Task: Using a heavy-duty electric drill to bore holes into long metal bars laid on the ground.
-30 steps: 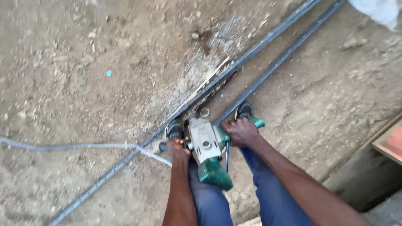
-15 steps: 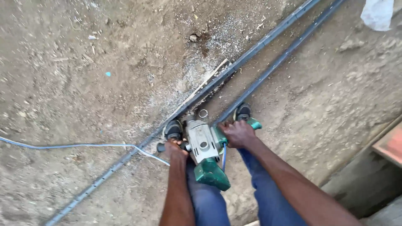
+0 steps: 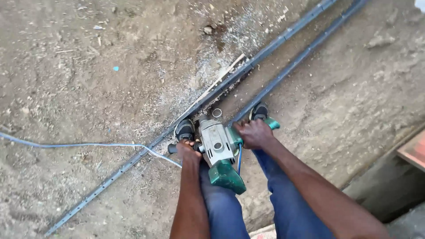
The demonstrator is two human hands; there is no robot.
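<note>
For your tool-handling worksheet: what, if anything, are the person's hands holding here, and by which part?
Both hold the green-and-grey power tool: the left hand grips its dark side handle, the right hand its green handle on the other side.

Rough, dusty concrete floor (image 3: pixel 88 53) in flat daylight, pale grit and wood splinters scattered across it, a small blue speck (image 3: pixel 115 68) lying apart, a dark stone (image 3: pixel 208 30) near the top, a raised concrete ledge (image 3: pixel 389 194) and reddish slab (image 3: pixel 414 150) at the right edge
</note>
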